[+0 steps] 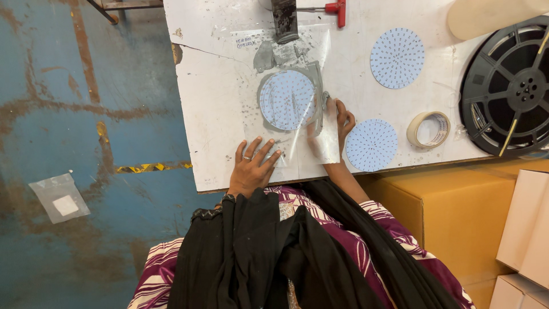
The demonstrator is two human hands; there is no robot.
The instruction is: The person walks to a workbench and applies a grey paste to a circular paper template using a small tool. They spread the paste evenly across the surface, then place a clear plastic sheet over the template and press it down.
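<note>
Here we press our left hand [252, 167] flat, fingers spread, on the lower edge of a clear plastic sheet [306, 123] at the centre of the frame; it grips nothing. Our right hand [341, 119] rests open at the sheet's right edge, fingertips on it, partly seen through the film. Under the sheet lies a round white LED board [287, 99] set in a grey holder [315, 73]. To the lower right lies a second round board [372, 145], and a third [397, 58] sits toward the upper right. A roll of tape [428, 129] stands beside a black reel [509, 86] at the right edge. All rest on the white table [217, 114]. Cardboard boxes [457, 212] fill the lower right; whether they hold anything, we cannot tell.
</note>
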